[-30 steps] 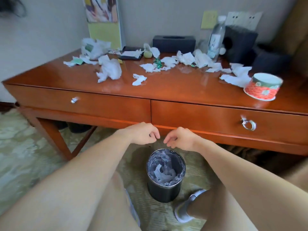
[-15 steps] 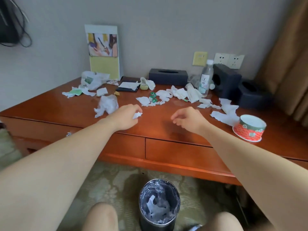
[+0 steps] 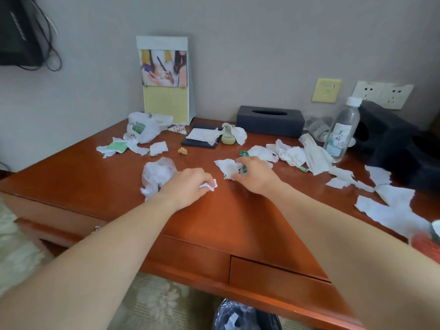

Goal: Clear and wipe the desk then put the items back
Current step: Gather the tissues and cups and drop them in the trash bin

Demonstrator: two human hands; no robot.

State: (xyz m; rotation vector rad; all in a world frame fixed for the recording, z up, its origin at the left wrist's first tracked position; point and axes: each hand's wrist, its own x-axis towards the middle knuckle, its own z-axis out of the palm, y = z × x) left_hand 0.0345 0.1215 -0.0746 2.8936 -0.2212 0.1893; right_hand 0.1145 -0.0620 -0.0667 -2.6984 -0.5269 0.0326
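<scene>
Torn white tissue scraps litter the red-brown wooden desk (image 3: pixel 214 225). My left hand (image 3: pixel 188 186) rests on the desk and pinches a small white tissue scrap (image 3: pixel 211 186), just right of a crumpled clear-white wad (image 3: pixel 158 175). Further back, my right hand (image 3: pixel 256 175) curls over a crumpled white tissue (image 3: pixel 227 167), thumb under its near edge, with a green wrapper (image 3: pixel 243 168) under the fingers. More torn tissue (image 3: pixel 292 156) lies right of that hand, and larger pieces (image 3: pixel 392 208) lie at the right edge.
A lined black bin (image 3: pixel 245 315) stands on the floor below the desk front. Along the back wall are a standing card (image 3: pixel 165 79), plastic bag (image 3: pixel 142 127), black notepad (image 3: pixel 202 140), dark tissue box (image 3: pixel 270 120), water bottle (image 3: pixel 341 132) and black holders (image 3: pixel 390 139). A red paper cup (image 3: pixel 427 241) is at far right.
Both hands rose from above the bin to the desk. The left took up a small scrap; the right reached further back onto a crumpled tissue. The view tilted up.
</scene>
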